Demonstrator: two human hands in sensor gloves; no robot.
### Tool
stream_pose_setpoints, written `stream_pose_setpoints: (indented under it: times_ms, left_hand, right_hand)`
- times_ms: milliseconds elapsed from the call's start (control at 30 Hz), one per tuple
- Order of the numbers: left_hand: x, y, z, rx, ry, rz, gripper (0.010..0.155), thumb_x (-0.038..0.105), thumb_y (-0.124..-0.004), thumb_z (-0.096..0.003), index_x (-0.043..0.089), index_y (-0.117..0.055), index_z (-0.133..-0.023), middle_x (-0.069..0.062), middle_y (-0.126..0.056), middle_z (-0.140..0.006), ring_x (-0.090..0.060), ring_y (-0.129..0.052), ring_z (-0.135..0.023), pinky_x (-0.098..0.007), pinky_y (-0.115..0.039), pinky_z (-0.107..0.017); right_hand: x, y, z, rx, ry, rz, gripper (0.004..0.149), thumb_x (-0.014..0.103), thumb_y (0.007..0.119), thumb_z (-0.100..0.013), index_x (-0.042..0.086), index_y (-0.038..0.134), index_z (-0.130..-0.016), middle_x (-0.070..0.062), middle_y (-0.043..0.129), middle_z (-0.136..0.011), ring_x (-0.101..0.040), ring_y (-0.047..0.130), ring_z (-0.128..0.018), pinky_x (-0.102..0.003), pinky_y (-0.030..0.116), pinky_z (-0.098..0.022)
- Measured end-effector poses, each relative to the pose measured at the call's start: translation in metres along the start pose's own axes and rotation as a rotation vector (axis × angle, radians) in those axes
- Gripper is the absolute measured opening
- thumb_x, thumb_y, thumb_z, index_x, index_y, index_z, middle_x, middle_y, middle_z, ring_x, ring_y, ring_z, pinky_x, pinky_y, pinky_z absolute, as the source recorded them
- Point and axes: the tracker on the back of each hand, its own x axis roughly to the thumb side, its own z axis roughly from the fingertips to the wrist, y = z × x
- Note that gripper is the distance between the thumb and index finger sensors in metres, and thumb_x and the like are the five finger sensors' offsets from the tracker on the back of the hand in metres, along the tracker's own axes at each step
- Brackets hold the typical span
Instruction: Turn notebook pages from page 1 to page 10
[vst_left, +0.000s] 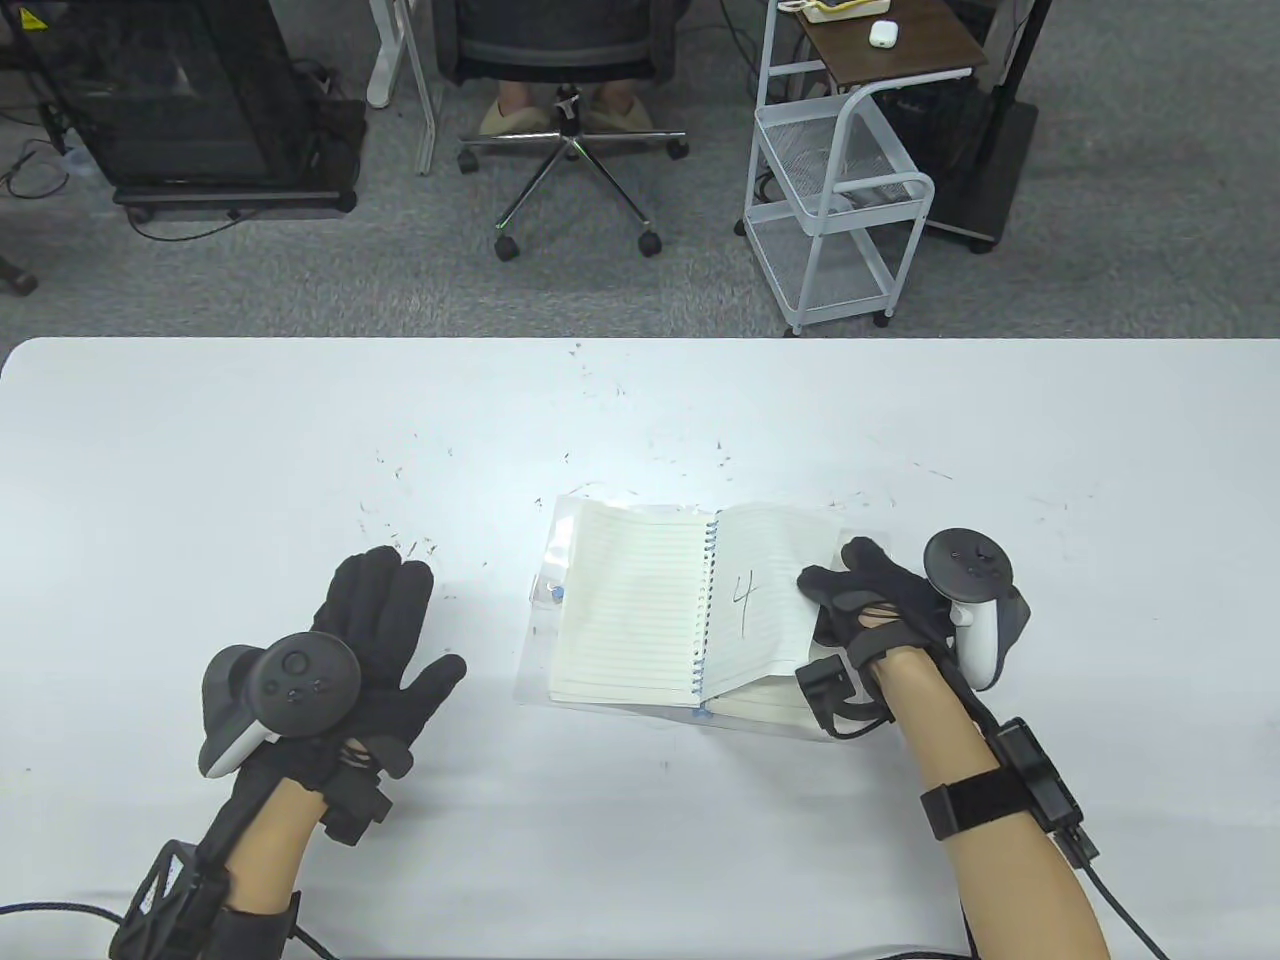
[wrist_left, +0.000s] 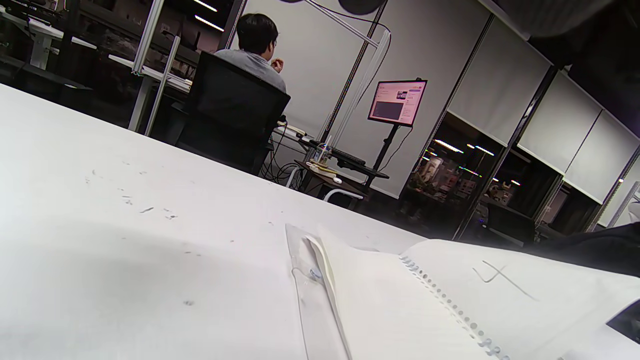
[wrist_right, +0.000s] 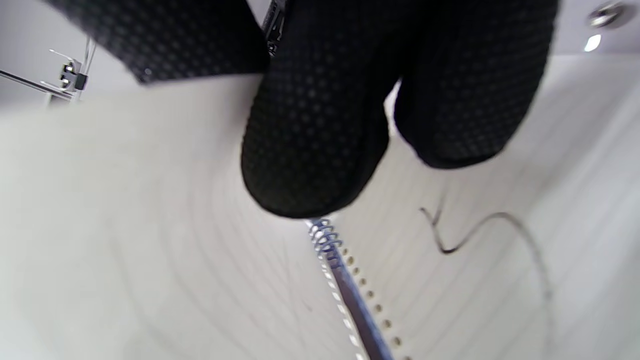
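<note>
Knit-gloved fingers (vst_left: 822, 582) on curling lined page (vst_left: 765, 600)

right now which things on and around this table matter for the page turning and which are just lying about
In the job:
- white spiral-bound lined notebook, open
- lifted page marked 4
- right hand, holding that page's edge
- left hand, flat on the table, apart

Just about:
- white wire trolley
- black office chair
- white earbud case
</note>
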Motion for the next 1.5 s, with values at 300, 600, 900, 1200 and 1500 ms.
stream_pose_setpoints:
  times_ms: [300, 600, 900, 1200, 1500]
  left_hand:
    - [0.000, 0.001, 0.000, 0.003, -0.002, 0.004, 0.088, 0.068, -0.065, -0.0445, 0.021, -0.037, -0.113, -0.013, -0.025, -0.119, -0.049, -0.023, -0.114, -0.070, -0.039, -0.074]
    - [-0.001, 0.002, 0.000, 0.008, -0.004, 0.007, 0.088, 0.068, -0.065, -0.0445, 0.021, -0.038, -0.113, -0.013, -0.025, -0.119, -0.049, -0.023, -0.114, -0.070, -0.039, -0.074]
    - [-0.001, 0.002, 0.000, 0.004, -0.017, 0.004, 0.088, 0.068, -0.065, -0.0444, 0.021, -0.038, -0.114, -0.013, -0.025, -0.119, -0.049, -0.024, -0.114, -0.070, -0.039, -0.074]
    - [0.000, 0.000, -0.001, -0.008, -0.018, 0.002, 0.088, 0.068, -0.065, -0.0444, 0.021, -0.038, -0.114, -0.013, -0.025, -0.119, -0.049, -0.023, -0.114, -0.070, -0.039, -0.074]
    - [0.001, -0.001, -0.001, -0.013, -0.016, 0.000, 0.088, 0.068, -0.065, -0.0445, 0.021, -0.038, -0.114, -0.013, -0.025, -0.119, -0.049, -0.023, -0.113, -0.070, -0.040, -0.074]
  right_hand:
    - [0.041, 0.037, -0.007, 0.067, -0.115, 0.033, 0.069, 0.030, 0.092, -0.041, 0.000, 0.055, -0.091, -0.010, 0.096, -0.062, -0.007, 0.109, -0.029, -0.038, 0.094, -0.030]
    - [0.069, 0.095, -0.020, 0.140, -0.154, 0.150, 0.066, 0.029, 0.092, -0.041, 0.001, 0.058, -0.090, -0.011, 0.097, -0.061, -0.008, 0.109, -0.027, -0.038, 0.094, -0.029]
    - [0.067, 0.161, -0.038, 0.206, -0.130, 0.313, 0.065, 0.029, 0.092, -0.041, 0.001, 0.060, -0.089, -0.011, 0.098, -0.060, -0.008, 0.110, -0.027, -0.038, 0.094, -0.028]
    - [0.058, 0.189, -0.044, 0.263, -0.101, 0.467, 0.066, 0.034, 0.091, -0.042, 0.002, 0.059, -0.090, -0.013, 0.097, -0.067, -0.010, 0.111, -0.032, -0.038, 0.094, -0.031]
    - [0.056, 0.182, -0.042, 0.313, -0.098, 0.408, 0.072, 0.047, 0.084, -0.046, 0.000, 0.055, -0.092, -0.023, 0.089, -0.077, -0.019, 0.111, -0.037, -0.044, 0.092, -0.032]
